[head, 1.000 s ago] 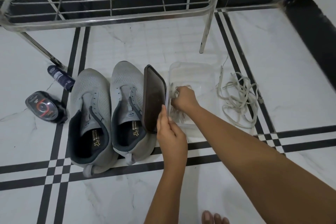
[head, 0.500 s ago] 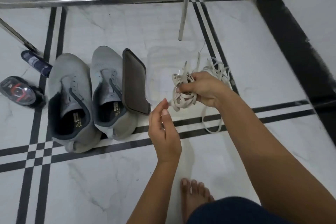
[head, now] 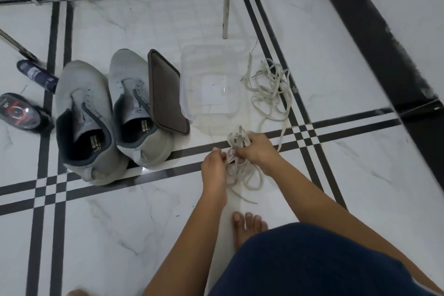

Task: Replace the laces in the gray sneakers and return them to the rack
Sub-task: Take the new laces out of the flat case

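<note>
A clear plastic tub [head: 211, 72] sat beyond the right hand [head: 257, 151]; a brown rectangular lid [head: 165, 91] stood left of it, a black polish applicator [head: 21, 113] far left.

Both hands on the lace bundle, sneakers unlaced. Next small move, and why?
Probably tease one end out of the lace bundle: left hand and right hand both pinch it, loops hanging tangled, and the gray sneakers show empty eyelets, so a free end comes before threading.
</note>
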The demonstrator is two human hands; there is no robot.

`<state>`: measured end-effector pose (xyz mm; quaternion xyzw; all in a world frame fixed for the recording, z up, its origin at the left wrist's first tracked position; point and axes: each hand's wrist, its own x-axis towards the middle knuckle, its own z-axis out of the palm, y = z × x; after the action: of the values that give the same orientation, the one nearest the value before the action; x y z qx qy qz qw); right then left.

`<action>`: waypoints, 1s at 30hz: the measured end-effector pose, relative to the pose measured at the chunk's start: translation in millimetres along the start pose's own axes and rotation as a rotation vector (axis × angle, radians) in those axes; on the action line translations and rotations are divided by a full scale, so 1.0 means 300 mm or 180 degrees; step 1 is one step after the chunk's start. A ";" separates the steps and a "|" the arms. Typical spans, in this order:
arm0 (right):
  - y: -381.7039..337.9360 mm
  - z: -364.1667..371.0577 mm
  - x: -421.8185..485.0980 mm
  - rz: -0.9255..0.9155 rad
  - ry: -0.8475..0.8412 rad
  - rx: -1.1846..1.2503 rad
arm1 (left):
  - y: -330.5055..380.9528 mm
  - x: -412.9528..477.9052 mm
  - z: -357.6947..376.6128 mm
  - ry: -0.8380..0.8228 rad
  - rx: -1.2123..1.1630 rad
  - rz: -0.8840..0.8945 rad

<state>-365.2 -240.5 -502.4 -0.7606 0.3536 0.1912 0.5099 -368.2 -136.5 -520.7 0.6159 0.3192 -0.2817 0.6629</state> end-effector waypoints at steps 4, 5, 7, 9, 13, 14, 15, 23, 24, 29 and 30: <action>-0.031 -0.016 0.008 -0.0240 0.0062 -0.0158 | 0.034 -0.012 0.007 -0.0065 0.0322 0.0542; -0.037 -0.026 0.007 -0.0272 0.0079 -0.0163 | 0.039 -0.014 0.013 -0.0088 0.0438 0.0677; -0.046 -0.047 0.005 -0.0272 0.0150 -0.0178 | 0.046 -0.025 0.025 -0.0125 0.0669 0.0966; -0.047 -0.074 0.013 -0.0321 0.0285 -0.0207 | 0.039 -0.040 0.035 -0.0045 0.1153 0.1487; -0.079 -0.159 0.055 -0.0617 0.0894 0.0057 | 0.040 -0.073 0.085 -0.0198 0.1745 0.2578; -0.088 -0.180 0.082 -0.0647 0.0988 0.0069 | 0.047 -0.077 0.104 -0.0290 0.1714 0.2598; -0.096 -0.200 0.120 -0.0663 0.1075 -0.0007 | 0.057 -0.077 0.124 -0.0354 0.1657 0.2583; -0.146 -0.280 0.384 -0.0333 0.1082 -0.1702 | 0.136 -0.009 0.186 -0.0152 0.1962 0.3349; -0.153 -0.287 0.407 -0.0322 0.1025 -0.1826 | 0.149 0.000 0.196 -0.0141 0.1928 0.3320; -0.149 -0.276 0.471 -0.0370 0.0701 -0.1793 | 0.190 0.027 0.232 -0.0208 0.1678 0.3010; -0.140 -0.268 0.473 -0.0441 0.0690 -0.1748 | 0.197 0.029 0.236 -0.0217 0.1661 0.2956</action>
<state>-243.9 -352.6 -535.2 -0.9083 0.2883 0.1621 0.2562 -312.0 -202.1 -487.2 0.8272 -0.0894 -0.0486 0.5526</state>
